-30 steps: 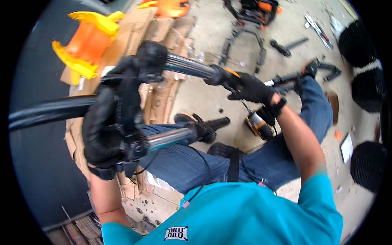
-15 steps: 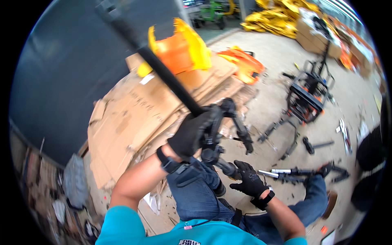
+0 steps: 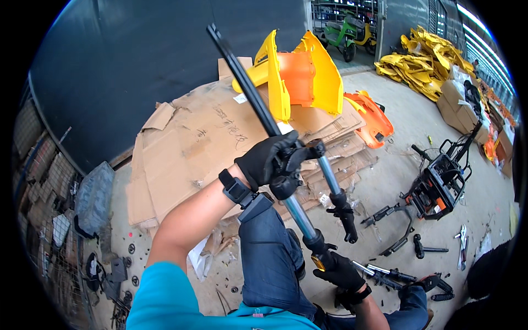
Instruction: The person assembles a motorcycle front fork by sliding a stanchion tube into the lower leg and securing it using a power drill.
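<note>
A scooter front fork (image 3: pixel 301 215) is held tilted across the middle, its long black steering tube rising to the upper left. My left hand (image 3: pixel 269 160), in a black glove, wraps round the fork where the tube meets the two legs. My right hand (image 3: pixel 342 273), also gloved, closes on the lower end of the nearer leg, by an amber reflector (image 3: pixel 318 262). The farther leg hangs free, its silver upper section showing above a black lower part. Most of my right fingers are hidden behind the leg.
Stacked flattened cardboard (image 3: pixel 181 159) carries yellow and orange plastic panels (image 3: pixel 297 77). A black scooter frame (image 3: pixel 440 187) stands on the floor at right. Nearby lie a hammer-shaped black part (image 3: pixel 421 248), pliers (image 3: pixel 463 242) and more fork legs (image 3: pixel 388 275). A dark wall (image 3: pixel 137 60) borders the left.
The fork has swung rightward and its legs now show more fully. My right hand has moved down with the leg's lower end. The view has shifted left.
</note>
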`<act>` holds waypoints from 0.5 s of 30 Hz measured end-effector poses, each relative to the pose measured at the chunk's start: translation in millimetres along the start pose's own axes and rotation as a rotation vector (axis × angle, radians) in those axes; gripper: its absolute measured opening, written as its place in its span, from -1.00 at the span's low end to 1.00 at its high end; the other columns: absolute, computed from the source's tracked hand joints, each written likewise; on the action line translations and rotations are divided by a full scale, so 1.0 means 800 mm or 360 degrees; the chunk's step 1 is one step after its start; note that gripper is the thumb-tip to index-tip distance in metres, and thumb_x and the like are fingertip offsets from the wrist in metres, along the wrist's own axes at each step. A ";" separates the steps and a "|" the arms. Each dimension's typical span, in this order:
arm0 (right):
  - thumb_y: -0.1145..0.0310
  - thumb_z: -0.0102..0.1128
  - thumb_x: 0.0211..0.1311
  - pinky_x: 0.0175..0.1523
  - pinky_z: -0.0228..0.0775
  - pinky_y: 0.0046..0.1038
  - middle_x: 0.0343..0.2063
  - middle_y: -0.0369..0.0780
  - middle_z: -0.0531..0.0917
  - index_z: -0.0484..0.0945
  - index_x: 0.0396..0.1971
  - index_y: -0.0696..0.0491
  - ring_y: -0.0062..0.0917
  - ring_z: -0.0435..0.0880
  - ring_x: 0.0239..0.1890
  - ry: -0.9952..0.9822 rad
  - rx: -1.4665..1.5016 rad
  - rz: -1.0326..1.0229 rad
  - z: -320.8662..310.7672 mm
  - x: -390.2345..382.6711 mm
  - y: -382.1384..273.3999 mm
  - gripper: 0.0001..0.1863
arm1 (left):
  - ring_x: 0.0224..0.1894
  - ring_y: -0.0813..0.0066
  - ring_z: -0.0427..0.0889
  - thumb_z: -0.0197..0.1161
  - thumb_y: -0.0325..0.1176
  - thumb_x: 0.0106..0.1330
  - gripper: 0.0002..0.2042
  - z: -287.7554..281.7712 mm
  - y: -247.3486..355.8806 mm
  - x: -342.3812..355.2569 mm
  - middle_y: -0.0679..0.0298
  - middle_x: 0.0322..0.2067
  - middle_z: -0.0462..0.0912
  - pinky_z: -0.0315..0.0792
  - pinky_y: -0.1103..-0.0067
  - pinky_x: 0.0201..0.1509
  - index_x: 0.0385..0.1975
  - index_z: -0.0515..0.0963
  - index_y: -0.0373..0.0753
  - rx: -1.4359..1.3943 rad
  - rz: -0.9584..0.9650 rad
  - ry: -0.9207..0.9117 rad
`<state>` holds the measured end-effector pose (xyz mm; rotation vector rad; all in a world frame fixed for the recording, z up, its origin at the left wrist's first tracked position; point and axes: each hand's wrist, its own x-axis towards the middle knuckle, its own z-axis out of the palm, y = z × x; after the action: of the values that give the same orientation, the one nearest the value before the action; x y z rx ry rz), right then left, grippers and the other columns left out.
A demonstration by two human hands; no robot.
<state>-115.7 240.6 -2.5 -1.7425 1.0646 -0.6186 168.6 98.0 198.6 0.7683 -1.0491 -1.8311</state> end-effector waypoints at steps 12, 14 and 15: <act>0.32 0.40 0.12 -0.49 0.43 -0.59 -0.65 -0.29 0.63 0.56 -0.27 0.17 -0.69 0.63 -0.59 0.0208 0.0174 0.0084 0.050 0.096 -0.080 -0.72 | 0.21 0.01 0.49 -0.16 0.50 0.24 0.02 -0.181 0.027 -0.017 -0.19 0.10 0.45 0.60 0.32 0.07 0.25 0.21 -0.52 -0.0516 0.0271 -0.0088; 0.32 0.40 0.13 -0.50 0.40 -0.59 -0.65 -0.29 0.62 0.56 -0.27 0.17 -0.71 0.61 -0.59 0.0225 0.0303 0.0044 0.056 0.134 -0.105 -0.72 | 0.06 0.06 0.63 -0.16 0.51 0.22 0.01 -0.221 0.036 -0.009 -0.17 0.07 0.53 0.57 0.33 0.08 0.24 0.25 -0.49 -0.0463 0.0448 -0.0134; 0.34 0.42 0.12 -0.51 0.38 -0.56 -0.65 -0.28 0.60 0.56 -0.28 0.18 -0.74 0.59 -0.58 0.0258 0.0217 -0.0047 0.057 0.154 -0.117 -0.72 | 0.02 0.07 0.65 -0.16 0.49 0.25 -0.02 -0.229 0.044 -0.003 -0.15 0.06 0.54 0.58 0.34 0.05 0.24 0.26 -0.48 -0.0452 0.0508 0.0001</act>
<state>16.0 169.2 57.1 -1.6131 1.0826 -0.8431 332.7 26.5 146.7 0.4057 -0.8326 -1.6546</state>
